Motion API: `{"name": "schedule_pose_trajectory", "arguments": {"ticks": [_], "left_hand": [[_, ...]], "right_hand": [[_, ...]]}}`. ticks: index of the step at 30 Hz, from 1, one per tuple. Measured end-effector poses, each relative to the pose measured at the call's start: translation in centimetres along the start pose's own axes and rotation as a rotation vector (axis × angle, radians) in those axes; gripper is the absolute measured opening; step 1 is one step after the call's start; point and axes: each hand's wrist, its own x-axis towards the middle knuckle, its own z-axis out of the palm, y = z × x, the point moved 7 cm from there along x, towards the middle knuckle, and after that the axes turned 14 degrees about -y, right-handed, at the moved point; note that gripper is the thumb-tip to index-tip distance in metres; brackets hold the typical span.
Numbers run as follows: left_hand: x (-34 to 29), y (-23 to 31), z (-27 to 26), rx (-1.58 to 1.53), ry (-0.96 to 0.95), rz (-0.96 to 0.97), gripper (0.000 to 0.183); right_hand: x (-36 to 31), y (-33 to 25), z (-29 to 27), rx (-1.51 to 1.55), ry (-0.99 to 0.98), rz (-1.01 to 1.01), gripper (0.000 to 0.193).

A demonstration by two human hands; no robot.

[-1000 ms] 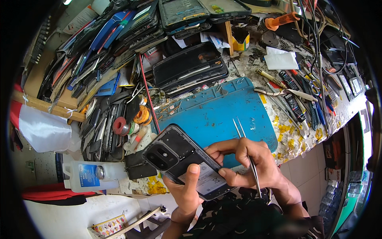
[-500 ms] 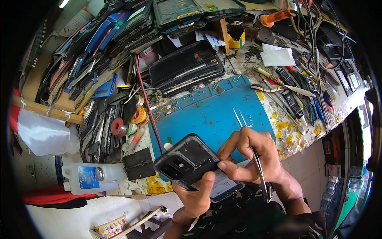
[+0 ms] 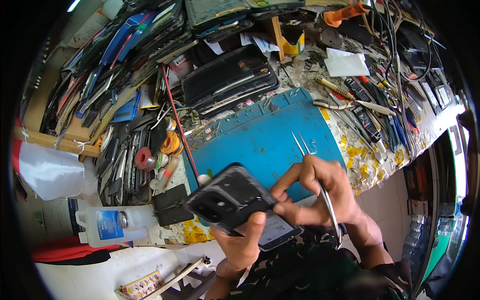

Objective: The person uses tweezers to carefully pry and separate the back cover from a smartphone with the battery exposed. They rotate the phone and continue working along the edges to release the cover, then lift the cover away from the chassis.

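An opened smartphone [image 3: 232, 196], its back cover off and the grey battery showing at the lower end, is held tilted above the front of a blue work mat [image 3: 240, 145]. My left hand [image 3: 242, 245] grips its lower left side, thumb across the face near the battery. At its right edge, the thumb and forefinger of my right hand [image 3: 317, 192] are bent against the phone, slightly blurred. Metal tweezers [image 3: 327, 205] are tucked in that same hand, tips pointing away over the mat. What the right fingertips pinch, if anything, is too small to make out.
Stacked phone parts [image 3: 125, 55] crowd the back left. Solder spools [image 3: 145, 159] and a plastic bottle [image 3: 115, 225] stand left of the mat. Black phone shells [image 3: 230, 80] lie behind it. Screwdrivers, brushes and cables [image 3: 392, 115] cover the right side.
The phone has shifted slightly left in the view and is more blurred. My right thumb has moved a little along its edge; both hands keep their holds.
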Motion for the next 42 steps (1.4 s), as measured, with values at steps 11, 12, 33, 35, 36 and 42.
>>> {"name": "schedule_pose_trajectory", "arguments": {"ticks": [11, 12, 33, 35, 36, 42], "left_hand": [[-0.6, 1.2, -0.3, -0.288, -0.096, -0.104, 0.049], [-0.7, 1.3, -0.2, -0.316, -0.113, -0.080, 0.048], [8.7, 4.4, -3.1, 0.747, -0.586, -0.571, 0.034], [10.1, 3.1, -2.5, 0.812, -0.674, -0.656, 0.037], [10.6, 2.6, -1.9, 0.770, -0.725, -0.635, 0.039], [12.2, 0.2, 1.4, 0.738, -1.005, -0.527, 0.042]], "right_hand": [[-0.7, -1.5, -0.6, 0.231, -0.191, -0.156, 0.054], [-1.4, -1.4, -1.1, 0.373, -0.114, -0.104, 0.052], [-8.5, 0.9, -4.5, 0.360, 0.289, -0.178, 0.036], [-10.0, 1.1, -5.6, 0.308, 0.417, -0.141, 0.053], [-10.5, 1.1, -5.8, 0.303, 0.402, -0.124, 0.060], [-12.2, 1.3, -5.5, 0.348, 0.320, -0.128, 0.053]]}}
